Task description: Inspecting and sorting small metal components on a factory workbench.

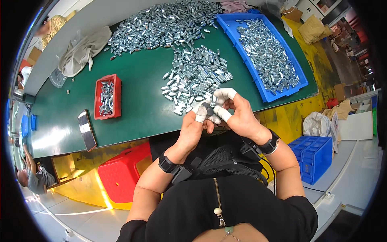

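My left hand [193, 127] and my right hand [244, 117] meet over the near edge of the green table, with white finger covers on several fingertips. Between the left thumb and fingers is a small dark grey piece [208, 108], its kind too small to tell. The right fingers are bent together close beside it; what they pinch, if anything, is hidden. Just beyond both hands spreads a loose pile of small shiny metal fittings [197, 72], like short hexagonal sleeves.
A larger heap of fittings [165, 26] lies at the back. At the right stands a blue tray [258, 82] of fittings, at the left a red bin [117, 92] of them. A phone [86, 131] lies near the front edge. A red stool [117, 173] stands below.
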The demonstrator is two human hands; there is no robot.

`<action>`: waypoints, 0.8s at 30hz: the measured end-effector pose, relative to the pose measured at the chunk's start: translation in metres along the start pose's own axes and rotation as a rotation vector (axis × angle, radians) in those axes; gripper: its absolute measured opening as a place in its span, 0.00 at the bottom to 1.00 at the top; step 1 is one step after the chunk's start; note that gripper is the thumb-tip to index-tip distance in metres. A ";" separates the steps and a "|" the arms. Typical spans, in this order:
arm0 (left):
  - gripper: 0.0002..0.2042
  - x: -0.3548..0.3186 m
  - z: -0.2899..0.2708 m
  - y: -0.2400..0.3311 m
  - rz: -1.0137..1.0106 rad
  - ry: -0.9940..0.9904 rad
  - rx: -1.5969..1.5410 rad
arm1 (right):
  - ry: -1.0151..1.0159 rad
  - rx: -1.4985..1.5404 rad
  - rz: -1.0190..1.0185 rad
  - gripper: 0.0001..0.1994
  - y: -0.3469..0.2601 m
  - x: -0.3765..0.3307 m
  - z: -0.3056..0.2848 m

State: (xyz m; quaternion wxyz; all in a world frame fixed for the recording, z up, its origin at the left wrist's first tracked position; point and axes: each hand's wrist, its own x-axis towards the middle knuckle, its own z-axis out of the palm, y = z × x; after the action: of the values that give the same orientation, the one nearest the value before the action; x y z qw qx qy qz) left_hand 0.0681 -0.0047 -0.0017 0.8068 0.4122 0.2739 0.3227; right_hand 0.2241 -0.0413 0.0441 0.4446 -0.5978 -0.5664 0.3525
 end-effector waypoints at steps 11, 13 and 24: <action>0.20 -0.006 -0.004 -0.002 -0.004 -0.116 -0.082 | -0.137 -0.418 -0.389 0.09 -0.016 0.004 -0.014; 0.20 -0.006 0.000 0.001 0.057 -0.115 -0.066 | -0.148 -0.385 -0.446 0.08 -0.015 0.008 -0.014; 0.24 -0.012 0.003 0.002 0.269 -0.040 0.119 | -0.102 -0.295 -0.227 0.07 0.003 0.001 0.001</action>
State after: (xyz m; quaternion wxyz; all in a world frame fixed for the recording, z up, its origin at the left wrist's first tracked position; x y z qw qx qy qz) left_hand 0.0621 -0.0142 0.0032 0.7358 0.4984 0.2189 0.4029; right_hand 0.2245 -0.0402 0.0406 0.3601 -0.5701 -0.6974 0.2431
